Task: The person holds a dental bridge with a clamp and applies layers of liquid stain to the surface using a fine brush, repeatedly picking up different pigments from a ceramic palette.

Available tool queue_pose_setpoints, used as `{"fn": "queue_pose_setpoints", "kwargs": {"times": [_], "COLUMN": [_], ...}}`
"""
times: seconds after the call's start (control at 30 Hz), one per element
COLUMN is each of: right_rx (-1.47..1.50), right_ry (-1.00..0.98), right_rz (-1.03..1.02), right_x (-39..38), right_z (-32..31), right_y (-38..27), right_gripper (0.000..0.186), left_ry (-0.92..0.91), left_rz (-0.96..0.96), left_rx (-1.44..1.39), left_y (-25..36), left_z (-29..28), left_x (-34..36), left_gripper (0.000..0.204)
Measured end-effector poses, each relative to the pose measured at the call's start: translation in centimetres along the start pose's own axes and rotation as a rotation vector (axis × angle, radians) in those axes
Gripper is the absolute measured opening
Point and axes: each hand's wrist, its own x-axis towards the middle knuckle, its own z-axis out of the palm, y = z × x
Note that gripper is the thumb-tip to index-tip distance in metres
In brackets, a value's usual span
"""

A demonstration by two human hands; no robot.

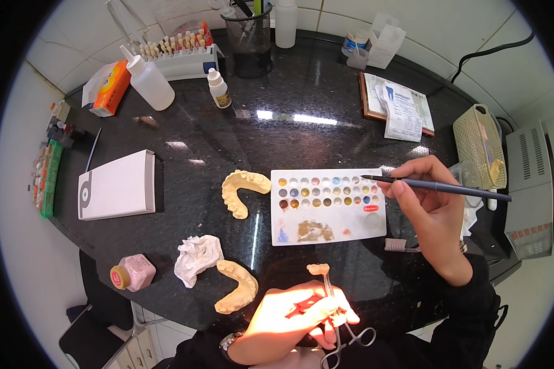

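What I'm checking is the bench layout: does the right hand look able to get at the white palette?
Probably yes: the right hand holds a dark brush with its tip over the white palette, and nothing visible stands between them.

There are two dental casts [246, 178], one palette [355, 221], one paintbrush [440, 185], one clamp [329, 286].

The left forearm [198, 352], in a dark sleeve, is slanting in from the lower edge, and its wrist [243, 350] is leading rightward into the left grip [305, 307], which is glaring under strong light; the thumb [320, 312] is pressing inward while the fingers are curling closed. The right forearm [465, 317], also dark-sleeved, is angling up from the lower right, and the right grip [434, 212] is hovering higher, its thumb [406, 194] and bent index finger [421, 165] pinching together toward the left.
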Motion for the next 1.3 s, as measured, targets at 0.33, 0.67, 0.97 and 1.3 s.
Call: {"fn": "queue_pose_setpoints", "kwargs": {"times": [0.33,0.67,0.97,1.3], "right_rx": [-0.013,-0.141,-0.124,0.013], "right_ry": [-0.014,-0.079,0.019,0.089], "right_rz": [-0.026,-0.192,-0.205,-0.092], "right_x": [-1.1,-2.6,-4.2,-3.3], "right_z": [-1.0,-4.4,-7.0,-5.9], "right_y": [0.1,-0.6,-0.7,-2.0], "right_gripper": [0.013,0.014,0.014,0.015], "left_ry": [-0.015,0.048,0.056,0.014], "left_rz": [0.038,0.083,0.170,0.125], "left_rx": [0.003,0.179,0.317,0.168], "left_y": [-0.9,-2.5,-2.9,-1.5], "left_z": [-0.2,0.9,2.6,2.4], "left_x": [0.5,1.3,1.3,1.4], "left_gripper": [0.022,0.024,0.022,0.019]}}
